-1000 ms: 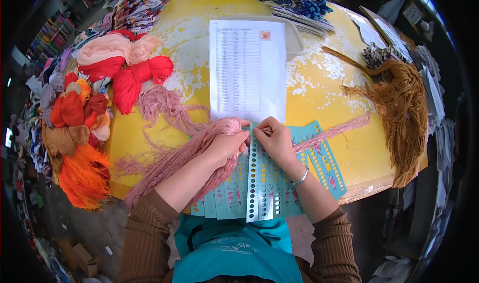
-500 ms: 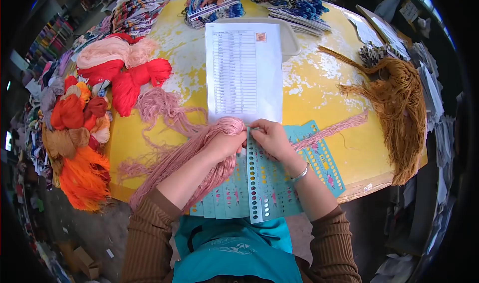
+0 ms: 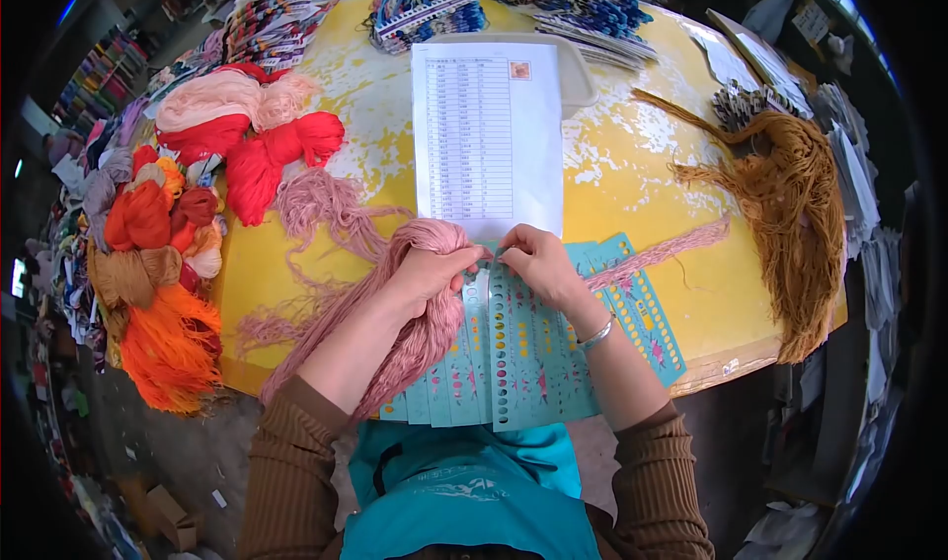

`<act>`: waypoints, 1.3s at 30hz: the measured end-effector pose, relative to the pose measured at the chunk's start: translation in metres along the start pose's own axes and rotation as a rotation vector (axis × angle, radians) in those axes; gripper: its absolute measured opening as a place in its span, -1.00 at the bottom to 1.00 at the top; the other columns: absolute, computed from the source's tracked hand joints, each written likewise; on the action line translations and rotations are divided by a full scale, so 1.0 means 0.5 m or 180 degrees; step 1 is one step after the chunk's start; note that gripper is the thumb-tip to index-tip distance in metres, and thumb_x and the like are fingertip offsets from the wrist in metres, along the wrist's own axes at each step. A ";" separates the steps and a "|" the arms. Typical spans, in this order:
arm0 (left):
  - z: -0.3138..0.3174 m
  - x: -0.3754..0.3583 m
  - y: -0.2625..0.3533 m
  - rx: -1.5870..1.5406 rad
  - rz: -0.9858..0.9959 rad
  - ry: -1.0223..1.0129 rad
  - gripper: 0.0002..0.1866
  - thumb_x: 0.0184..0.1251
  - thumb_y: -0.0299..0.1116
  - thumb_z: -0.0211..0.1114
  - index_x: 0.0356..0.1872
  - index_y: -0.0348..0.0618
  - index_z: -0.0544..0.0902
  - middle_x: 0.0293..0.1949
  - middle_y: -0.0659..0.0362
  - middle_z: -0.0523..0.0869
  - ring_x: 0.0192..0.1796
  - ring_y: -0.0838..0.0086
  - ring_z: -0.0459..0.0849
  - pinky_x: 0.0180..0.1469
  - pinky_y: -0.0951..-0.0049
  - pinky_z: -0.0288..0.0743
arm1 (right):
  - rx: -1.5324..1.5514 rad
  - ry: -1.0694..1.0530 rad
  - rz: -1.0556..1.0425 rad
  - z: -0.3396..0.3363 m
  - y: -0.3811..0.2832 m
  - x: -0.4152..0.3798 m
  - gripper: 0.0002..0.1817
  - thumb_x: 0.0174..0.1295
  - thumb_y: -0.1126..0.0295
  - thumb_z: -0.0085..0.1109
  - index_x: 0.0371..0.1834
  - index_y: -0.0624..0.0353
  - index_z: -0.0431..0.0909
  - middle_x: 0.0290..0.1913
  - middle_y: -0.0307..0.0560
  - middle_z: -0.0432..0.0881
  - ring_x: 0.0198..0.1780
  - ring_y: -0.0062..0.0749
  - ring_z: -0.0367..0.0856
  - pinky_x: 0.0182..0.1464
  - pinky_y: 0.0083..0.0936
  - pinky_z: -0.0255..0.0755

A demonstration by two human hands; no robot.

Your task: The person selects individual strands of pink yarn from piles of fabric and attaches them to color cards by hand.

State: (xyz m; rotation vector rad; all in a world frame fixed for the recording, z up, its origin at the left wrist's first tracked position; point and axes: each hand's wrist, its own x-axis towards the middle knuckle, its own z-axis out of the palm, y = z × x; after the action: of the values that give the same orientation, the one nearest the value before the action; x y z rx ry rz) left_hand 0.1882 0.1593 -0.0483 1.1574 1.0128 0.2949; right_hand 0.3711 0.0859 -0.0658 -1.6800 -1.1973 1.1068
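Note:
My left hand (image 3: 434,272) is closed in a pinch on pink embroidery thread, and the thick pink skein (image 3: 341,313) drapes behind that wrist and down to the left. My right hand (image 3: 538,262) pinches the upper end of a teal punched thread card (image 3: 502,362), its fingertips close to those of my left hand. Whether a strand passes through a hole there is too small to make out. More teal cards (image 3: 449,387) lie fanned beneath both arms. To the right, a pink strand bundle (image 3: 671,251) crosses another teal card (image 3: 647,313).
Ahead lies a printed list (image 3: 489,145) on the yellow table (image 3: 612,175). Red and pale pink skeins (image 3: 237,135) and an orange skein (image 3: 173,348) sit left. Brown thread (image 3: 795,224) hangs over the right edge. Blue thread bundles (image 3: 425,12) are at the back.
The other person's hand has left the blue bundle at the back. My left hand has turned slightly, its fingertips now meeting the right hand's at the card top. The front card's lower end has risen slightly.

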 end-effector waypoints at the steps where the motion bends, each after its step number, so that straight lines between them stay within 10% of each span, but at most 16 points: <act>1: 0.003 0.002 -0.003 -0.0029 0.0038 0.0111 -0.77 0.32 -0.22 0.29 -0.32 -0.21 0.64 -0.48 0.24 0.60 -0.63 0.68 0.43 -0.62 0.62 0.30 | -0.0016 0.0005 0.0008 0.001 -0.001 0.000 -0.83 0.14 0.48 0.10 -0.25 0.35 0.55 -0.44 -0.20 0.56 -0.40 -0.61 0.48 -0.32 -0.62 0.39; 14: 0.019 -0.001 -0.009 -0.0448 0.0142 0.0242 -0.77 0.33 -0.21 0.32 -0.32 -0.18 0.62 -0.56 0.30 0.53 -0.65 0.68 0.39 -0.65 0.66 0.21 | -0.0465 0.0045 -0.0017 0.000 -0.028 -0.013 -0.76 0.18 0.33 0.22 -0.24 0.32 0.55 -0.50 -0.26 0.54 -0.46 -0.63 0.46 -0.39 -0.59 0.36; 21: 0.036 -0.012 -0.001 -0.0826 -0.0297 -0.0686 -0.74 0.33 -0.20 0.21 -0.42 -0.19 0.61 -0.66 0.29 0.47 -0.69 0.65 0.35 -0.68 0.60 0.18 | -0.0612 0.0132 -0.0100 0.006 -0.004 0.002 -0.62 0.30 0.14 0.22 -0.24 0.34 0.56 -0.47 -0.19 0.61 -0.43 -0.58 0.51 -0.36 -0.57 0.40; 24: 0.053 0.017 -0.032 -0.0626 0.0101 -0.0059 -0.75 0.33 -0.20 0.22 -0.37 -0.18 0.64 -0.67 0.29 0.48 -0.71 0.67 0.35 -0.68 0.60 0.16 | -0.0306 0.0059 -0.0169 0.001 0.007 0.002 -0.58 0.34 0.10 0.18 -0.20 0.36 0.57 -0.44 -0.19 0.63 -0.38 -0.58 0.54 -0.28 -0.60 0.44; 27: 0.056 0.028 -0.038 0.1271 0.0521 0.0200 -0.70 0.35 -0.16 0.19 -0.15 -0.20 0.65 -0.33 0.15 0.68 -0.24 0.45 0.66 -0.18 0.35 0.53 | -0.0335 0.0108 -0.0226 0.003 0.005 -0.001 -0.57 0.37 0.10 0.13 -0.16 0.37 0.58 -0.41 -0.19 0.65 -0.34 -0.60 0.55 -0.21 -0.61 0.45; 30: 0.046 0.074 -0.109 0.1730 0.2047 0.0742 -0.78 0.37 -0.19 0.21 -0.36 -0.12 0.61 -0.61 0.32 0.52 -0.54 0.62 0.52 -0.53 0.56 0.32 | 0.0300 -0.0003 -0.0271 0.009 0.032 0.006 -0.58 0.39 0.11 0.11 -0.13 0.35 0.59 -0.39 -0.20 0.65 -0.32 -0.63 0.55 -0.20 -0.61 0.45; 34: 0.046 0.052 -0.057 0.2071 0.2102 0.0564 -0.65 0.34 -0.11 0.21 -0.07 -0.18 0.63 -0.36 0.20 0.66 -0.28 0.45 0.63 -0.21 0.37 0.51 | 0.0198 0.0122 -0.0377 0.011 0.027 0.008 -0.50 0.38 -0.02 0.05 -0.23 0.29 0.63 -0.49 -0.19 0.64 -0.44 -0.59 0.51 -0.35 -0.55 0.39; 36: 0.040 0.045 -0.028 -0.0169 -0.0266 -0.0652 -0.76 0.37 -0.16 0.21 -0.16 -0.10 0.64 -0.59 0.35 0.48 -0.58 0.62 0.43 -0.55 0.53 0.28 | -0.0081 0.0021 -0.0175 0.000 0.006 0.001 -0.50 0.44 -0.01 -0.02 -0.25 0.29 0.62 -0.47 -0.22 0.64 -0.42 -0.65 0.48 -0.35 -0.63 0.35; 37: 0.042 0.017 -0.003 -0.1253 -0.0385 -0.0667 -0.85 0.38 -0.20 0.20 -0.34 0.03 0.59 -0.69 0.48 0.24 -0.69 0.74 0.15 -0.65 0.65 -0.05 | -0.0067 -0.0018 0.0024 -0.001 -0.010 -0.003 -0.44 0.43 -0.08 -0.08 -0.28 0.27 0.62 -0.52 -0.21 0.62 -0.46 -0.64 0.46 -0.38 -0.61 0.33; 39: -0.011 -0.011 0.010 -0.1902 -0.0043 -0.1018 -0.79 0.39 -0.21 0.19 -0.46 0.04 0.50 -0.69 0.48 0.21 -0.69 0.74 0.17 -0.64 0.67 -0.02 | -0.0080 -0.0007 0.0165 0.000 -0.017 -0.005 -0.31 0.39 -0.24 -0.18 -0.34 0.25 0.60 -0.64 -0.18 0.56 -0.52 -0.59 0.43 -0.43 -0.56 0.31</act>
State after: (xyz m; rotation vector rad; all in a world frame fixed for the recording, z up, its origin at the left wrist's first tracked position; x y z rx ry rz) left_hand 0.1825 0.1611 -0.0414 0.6259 0.5880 0.3578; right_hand 0.3682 0.0856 -0.0575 -1.7381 -1.1792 1.1296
